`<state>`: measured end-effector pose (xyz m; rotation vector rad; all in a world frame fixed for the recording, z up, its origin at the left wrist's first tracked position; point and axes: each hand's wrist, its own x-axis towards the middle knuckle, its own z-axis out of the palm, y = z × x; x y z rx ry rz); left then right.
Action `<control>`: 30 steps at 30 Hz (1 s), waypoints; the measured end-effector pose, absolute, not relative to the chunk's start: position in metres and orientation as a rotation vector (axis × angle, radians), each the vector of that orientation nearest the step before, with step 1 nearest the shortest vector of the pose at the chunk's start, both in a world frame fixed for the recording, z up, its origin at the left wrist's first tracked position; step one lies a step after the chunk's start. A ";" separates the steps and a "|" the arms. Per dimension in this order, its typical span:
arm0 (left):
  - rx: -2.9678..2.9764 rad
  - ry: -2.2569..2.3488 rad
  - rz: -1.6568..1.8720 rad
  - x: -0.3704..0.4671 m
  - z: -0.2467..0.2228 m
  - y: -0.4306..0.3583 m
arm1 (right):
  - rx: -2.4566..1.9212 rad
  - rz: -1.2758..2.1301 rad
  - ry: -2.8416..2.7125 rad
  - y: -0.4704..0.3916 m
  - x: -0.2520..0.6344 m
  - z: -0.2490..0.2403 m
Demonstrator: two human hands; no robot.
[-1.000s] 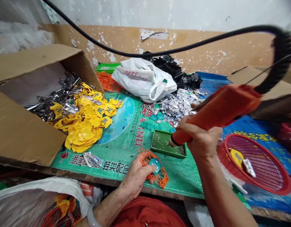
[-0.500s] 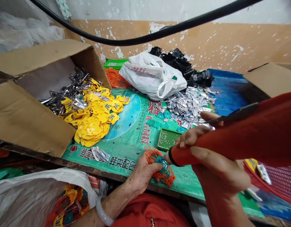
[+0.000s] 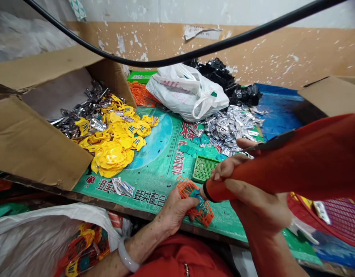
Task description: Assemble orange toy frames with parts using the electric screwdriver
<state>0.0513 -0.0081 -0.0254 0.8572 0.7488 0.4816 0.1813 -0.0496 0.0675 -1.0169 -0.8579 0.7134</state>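
Note:
My left hand (image 3: 175,207) grips an orange lattice frame (image 3: 204,216) with a teal piece (image 3: 200,203) on it, near the table's front edge. Wrapped round a red power tool (image 3: 269,169), my right hand (image 3: 252,196) holds it slanting down to the left. The tool's tip touches or almost touches the teal piece; the exact contact is too small to tell. Just behind the frame sits a small green tray (image 3: 204,169) of tiny parts.
An open cardboard box (image 3: 35,142) spills dark and yellow parts (image 3: 114,154) at left. Silver pieces (image 3: 230,129), a white plastic bag (image 3: 189,92) and black parts (image 3: 217,75) lie behind. A red basket (image 3: 335,219) is at right, a black cable (image 3: 165,61) overhead.
The red tool and my right hand have shifted slightly left and tilted a little. My left hand and the orange frame have hardly moved. The overhead cable appears lower.

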 end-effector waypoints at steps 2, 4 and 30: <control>0.869 0.747 0.479 0.052 -0.026 -0.008 | -1.021 0.714 -0.859 -0.049 0.180 0.067; 0.880 0.743 0.472 0.052 -0.027 -0.008 | -1.037 0.708 -0.879 -0.049 0.180 0.067; 0.846 0.801 0.461 0.040 -0.026 -0.004 | -0.982 0.575 -0.874 -0.046 0.198 0.078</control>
